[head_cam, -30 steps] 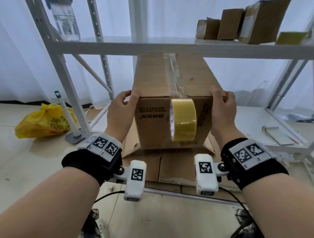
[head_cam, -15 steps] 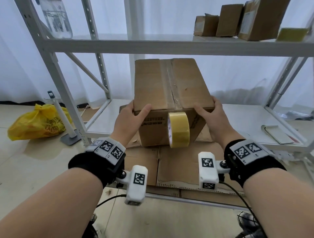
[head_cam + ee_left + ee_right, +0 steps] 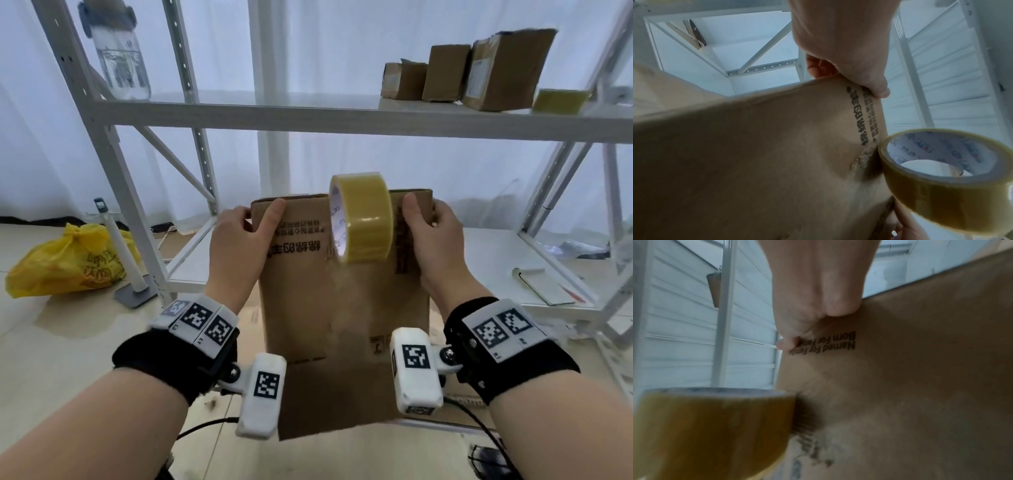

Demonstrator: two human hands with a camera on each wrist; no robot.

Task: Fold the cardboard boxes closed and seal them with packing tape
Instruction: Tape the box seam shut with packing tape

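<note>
Box [image 3: 342, 301]: both hands are gripping its far top corners, thumbs on the near face.
Left fingers [image 3: 236, 253]: curling round box.
Right fingers [image 3: 435, 240]: same.
Tape [image 3: 361, 219]: clinging between thumbs.
Advice: be turning slowly, keeping tape attached.

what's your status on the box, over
Left hand and right hand both grip the cardboard box by its top corners. Tape roll hangs against its near face. Nothing in the way.

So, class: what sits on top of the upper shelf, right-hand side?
On the upper shelf stand three brown cardboard boxes and, at their right, a yellow object. What lies behind them is covered.
</note>
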